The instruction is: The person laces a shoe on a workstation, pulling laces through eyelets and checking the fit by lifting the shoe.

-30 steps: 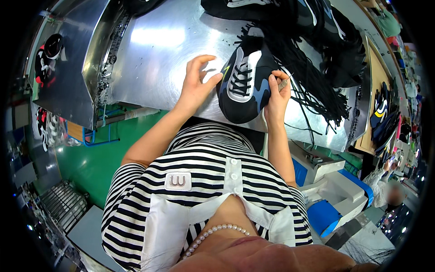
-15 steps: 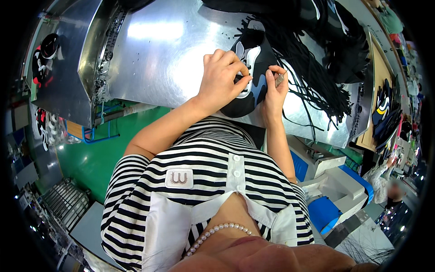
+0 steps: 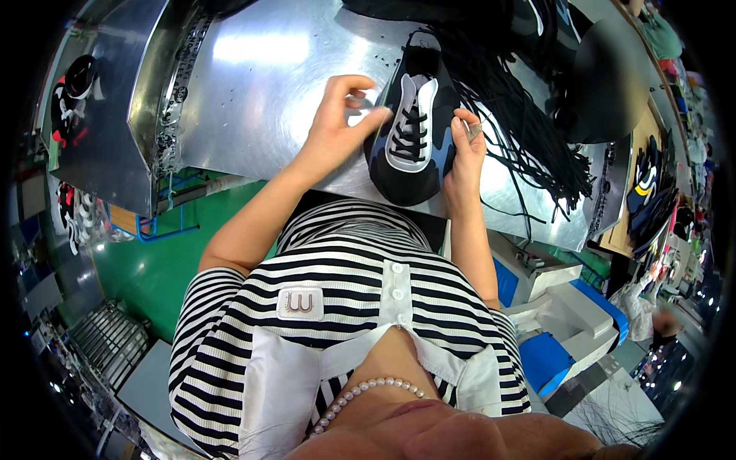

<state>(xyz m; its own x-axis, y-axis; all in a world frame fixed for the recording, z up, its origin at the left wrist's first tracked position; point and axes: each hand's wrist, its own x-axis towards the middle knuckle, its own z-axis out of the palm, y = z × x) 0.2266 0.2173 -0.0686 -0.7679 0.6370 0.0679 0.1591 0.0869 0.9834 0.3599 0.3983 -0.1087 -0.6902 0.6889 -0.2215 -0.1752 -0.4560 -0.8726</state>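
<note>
A black sneaker upper (image 3: 442, 146) with blue-grey patches lies on the metal table, its toe toward me. Black lace crosses its white-edged eyelet opening in several rows. My left hand (image 3: 338, 116) is at the upper's left side, fingers curved and apart from the thumb, which reaches close to the upper's edge. Along the other side rests my right hand (image 3: 464, 157), its thumb near the upper. A small greyish metal-looking piece (image 3: 475, 130) is pinched between its thumb and fingers; its exact kind is too small to tell.
A thick bundle of black laces (image 3: 529, 130) spreads right of the upper. The metal table (image 3: 253, 115) has a raised side panel (image 3: 107, 115) at left. A blurred dark rounded shape (image 3: 609, 80) covers the upper right. Beyond lie a tray of shoe parts (image 3: 648, 192) and a white-and-blue machine (image 3: 567, 307).
My left hand has drawn left, off the laces, and its fingers have spread. The upper has turned more upright, showing the crossed lace. A blurred dark shape has come in at the upper right.
</note>
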